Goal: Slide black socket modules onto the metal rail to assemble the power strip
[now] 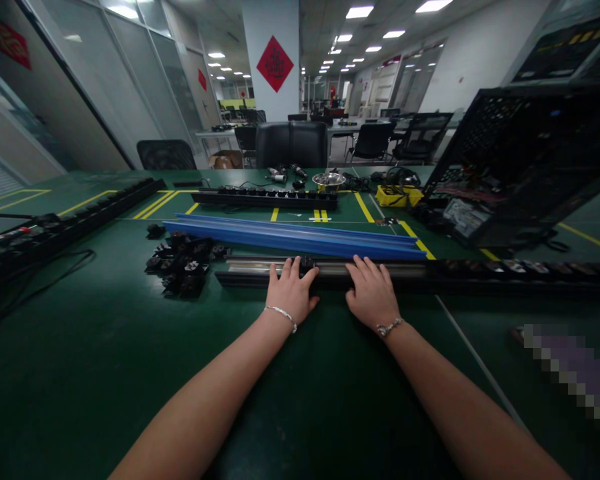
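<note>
The long black rail (245,279) lies across the table (105,367), under both hands. The left hand (290,293) is spread over the rail's bare part, its fingertips beside a small black piece (307,264) sitting in the channel; I cannot tell whether they pinch it. The right hand (373,293) lies farther along the rail, fingers bent over the channel and thumb at the near side; whether it grips or only rests is unclear. The two hands are apart, with a stretch of bare channel between them.

The work looks partly done. To the right of the hands, a row of black pieces (515,268) already fills the rail, while most of its left part appears unfilled. A heap of loose black pieces (183,263) remains just beyond the rail's left end. Behind the rail lie a blue strip (290,235) and, farther back, another filled rail (265,199).
</note>
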Available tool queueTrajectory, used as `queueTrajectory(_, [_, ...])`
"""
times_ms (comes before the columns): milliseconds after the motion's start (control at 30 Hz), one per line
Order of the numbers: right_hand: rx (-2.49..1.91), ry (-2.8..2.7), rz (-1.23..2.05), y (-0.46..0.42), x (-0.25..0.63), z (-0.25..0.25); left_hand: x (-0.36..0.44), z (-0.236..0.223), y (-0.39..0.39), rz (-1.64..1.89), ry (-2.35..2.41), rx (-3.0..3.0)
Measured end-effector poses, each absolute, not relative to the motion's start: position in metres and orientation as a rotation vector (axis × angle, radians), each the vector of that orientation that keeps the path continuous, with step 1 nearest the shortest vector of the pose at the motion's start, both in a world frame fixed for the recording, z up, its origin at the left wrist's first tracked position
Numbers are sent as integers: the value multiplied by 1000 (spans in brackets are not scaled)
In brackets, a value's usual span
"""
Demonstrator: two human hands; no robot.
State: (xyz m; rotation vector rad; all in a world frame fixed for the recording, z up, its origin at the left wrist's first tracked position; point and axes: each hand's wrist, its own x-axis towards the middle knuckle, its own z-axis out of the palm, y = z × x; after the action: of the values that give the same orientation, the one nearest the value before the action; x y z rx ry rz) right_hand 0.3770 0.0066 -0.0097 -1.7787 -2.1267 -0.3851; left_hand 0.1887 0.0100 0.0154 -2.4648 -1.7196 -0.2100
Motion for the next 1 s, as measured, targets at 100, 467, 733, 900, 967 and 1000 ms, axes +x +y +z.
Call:
queueTrajectory(100, [-1785,-2126,-385,6,377,-9,181,14,11,-204,-1730,-2452])
queueTrajectory(467, [-1775,-2123,-390,6,378,-10,165,13,13,-186,-1745,-2453])
queueTrajectory(733, [-1783,-2122,-381,6,378,-10,162,13,13,-194,-1735,-2440])
queueTrajectory(900, [-1781,-2122,-379,7,378,-10,152,15,13,-177,-1767,-2424])
queueTrajectory(967, [-1781,-2120,-380,6,378,-9,146,16,13,-161,-1791,-2419])
queueTrajectory(1000, [-1779,-2121,-382,6,378,-9,143,16,13,-156,-1801,-2416])
